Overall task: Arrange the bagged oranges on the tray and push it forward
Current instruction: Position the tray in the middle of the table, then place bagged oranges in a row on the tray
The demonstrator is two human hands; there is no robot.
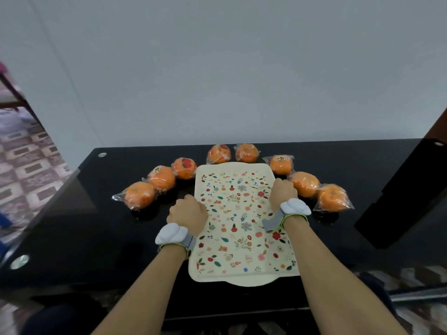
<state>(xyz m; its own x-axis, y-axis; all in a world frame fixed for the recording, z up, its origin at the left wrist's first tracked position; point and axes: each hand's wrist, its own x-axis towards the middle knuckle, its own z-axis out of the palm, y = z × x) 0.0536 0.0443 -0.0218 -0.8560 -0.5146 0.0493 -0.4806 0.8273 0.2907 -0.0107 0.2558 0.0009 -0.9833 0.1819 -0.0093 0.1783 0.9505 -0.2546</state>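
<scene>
— Both hands sit at the tray's long edges: the left hand (187, 212) curled shut against the left rim, the right hand (281, 193) curled over the right rim. Whether either truly grips the rim, the view does not settle.

— And the tray?

— A cream floral tray (238, 278), bare of fruit, lies lengthwise on a black glass table (72, 226), its near end overhanging the table's front edge.

— The fruit?

— Eight bagged oranges (140, 194) arc around its far half: three at left, two at the far end touching the rim, three at right. Each sits in clear wrap.

— Anything on the arms?

— Grey wrist bands (173, 235) with white pads, one per wrist.
</scene>
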